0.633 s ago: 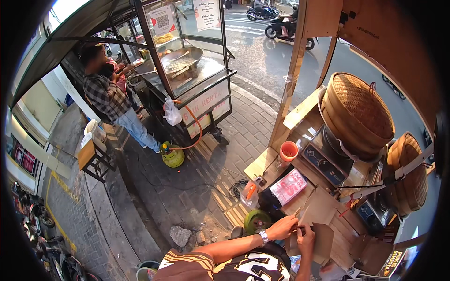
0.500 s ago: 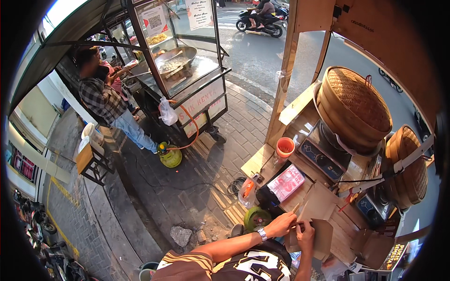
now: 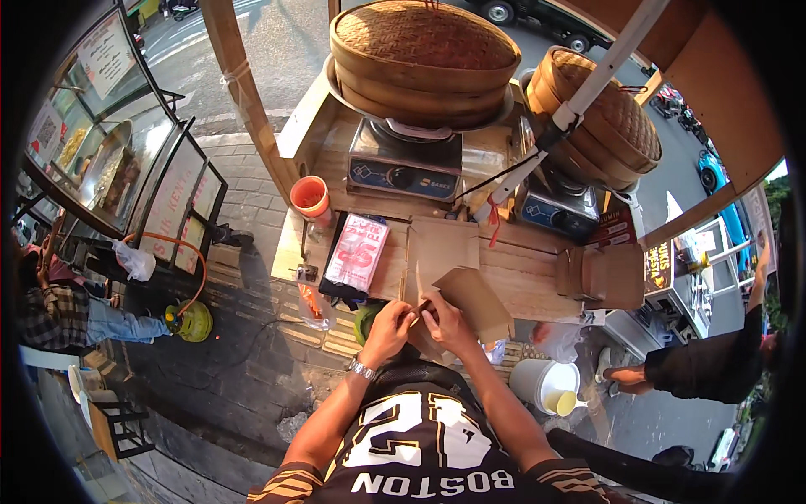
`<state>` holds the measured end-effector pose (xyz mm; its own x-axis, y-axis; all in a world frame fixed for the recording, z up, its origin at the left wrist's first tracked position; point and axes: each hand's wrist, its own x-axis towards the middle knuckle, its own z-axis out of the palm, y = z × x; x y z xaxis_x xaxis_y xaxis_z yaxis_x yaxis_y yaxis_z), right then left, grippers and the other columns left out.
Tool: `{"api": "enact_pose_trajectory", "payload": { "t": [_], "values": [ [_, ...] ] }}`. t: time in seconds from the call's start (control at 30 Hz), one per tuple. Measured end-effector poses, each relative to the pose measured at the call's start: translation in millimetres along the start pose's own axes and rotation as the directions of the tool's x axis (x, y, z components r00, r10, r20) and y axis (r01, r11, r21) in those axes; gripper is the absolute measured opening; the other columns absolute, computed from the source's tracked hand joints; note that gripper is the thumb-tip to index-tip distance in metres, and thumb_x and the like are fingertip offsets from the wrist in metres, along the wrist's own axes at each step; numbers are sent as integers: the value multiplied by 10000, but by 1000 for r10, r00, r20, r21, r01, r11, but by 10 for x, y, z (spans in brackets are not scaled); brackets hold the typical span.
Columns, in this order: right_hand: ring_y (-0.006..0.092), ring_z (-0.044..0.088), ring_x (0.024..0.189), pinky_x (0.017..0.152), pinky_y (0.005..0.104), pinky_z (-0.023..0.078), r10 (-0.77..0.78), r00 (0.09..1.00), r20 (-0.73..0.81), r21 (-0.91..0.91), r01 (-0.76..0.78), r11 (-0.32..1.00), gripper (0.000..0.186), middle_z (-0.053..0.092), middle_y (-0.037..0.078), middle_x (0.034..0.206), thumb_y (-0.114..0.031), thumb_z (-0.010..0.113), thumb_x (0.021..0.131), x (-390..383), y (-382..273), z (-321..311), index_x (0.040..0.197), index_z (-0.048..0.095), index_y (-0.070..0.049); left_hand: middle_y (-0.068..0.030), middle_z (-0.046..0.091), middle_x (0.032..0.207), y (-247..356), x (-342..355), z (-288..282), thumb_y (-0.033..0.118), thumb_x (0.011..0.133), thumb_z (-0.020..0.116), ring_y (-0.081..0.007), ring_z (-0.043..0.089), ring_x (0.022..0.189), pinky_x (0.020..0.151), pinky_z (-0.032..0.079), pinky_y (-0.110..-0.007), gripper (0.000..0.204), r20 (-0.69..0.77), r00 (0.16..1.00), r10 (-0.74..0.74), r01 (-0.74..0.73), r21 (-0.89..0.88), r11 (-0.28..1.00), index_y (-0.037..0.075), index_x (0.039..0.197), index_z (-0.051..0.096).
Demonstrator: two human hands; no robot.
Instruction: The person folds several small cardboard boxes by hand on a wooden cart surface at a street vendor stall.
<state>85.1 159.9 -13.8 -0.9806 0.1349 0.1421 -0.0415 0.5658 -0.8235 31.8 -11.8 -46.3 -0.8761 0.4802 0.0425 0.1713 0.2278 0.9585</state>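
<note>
My left hand (image 3: 392,326) and my right hand (image 3: 448,326) meet low in the middle of the view, both closed on the edges of a brown cardboard box (image 3: 474,298) with its flaps partly folded. Just beyond it another flat cardboard piece (image 3: 445,239) lies on the wooden counter (image 3: 525,269). Left of this is a pink-and-white printed pack (image 3: 357,252) on something black, with an orange plastic cup (image 3: 309,195) behind. More brown cardboard boxes (image 3: 611,277) sit at the counter's right end.
Bamboo steamers (image 3: 424,71) (image 3: 600,126) sit over stoves (image 3: 403,168) (image 3: 554,214). A white pole (image 3: 571,113) slants across. A glass food cart (image 3: 143,168), green gas cylinder (image 3: 191,323) and person (image 3: 59,311) are left; a bucket (image 3: 537,386) and another person (image 3: 697,361) are right.
My view has swung to the right, so the counter and steamers are now central and the cart is at the left edge. My hands remain on the box.
</note>
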Motion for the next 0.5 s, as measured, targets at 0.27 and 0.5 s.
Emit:
{"api": "enact_pose_trajectory", "payload": {
  "t": [0.27,0.5],
  "values": [
    [221,686,765,748,335,543,296,944,-147,127,-279,952,149,692,118,896,-119,699,927,-282,-32,208,1009,695,5,-37,626,816,-88,-99,41,110,970,695,-109,585,712,651,487,-265,160,54,987,-149,158,-255,954,-23,1052,658],
    [76,600,739,670,262,483,565,809,163,551,-549,628,168,675,24,798,-155,704,908,-244,144,118,903,710,13,-42,630,885,200,-110,-36,37,935,720,-111,627,768,671,511,-278,156,24,993,120,-118,-45,992,-8,1064,647]
  ]
}}
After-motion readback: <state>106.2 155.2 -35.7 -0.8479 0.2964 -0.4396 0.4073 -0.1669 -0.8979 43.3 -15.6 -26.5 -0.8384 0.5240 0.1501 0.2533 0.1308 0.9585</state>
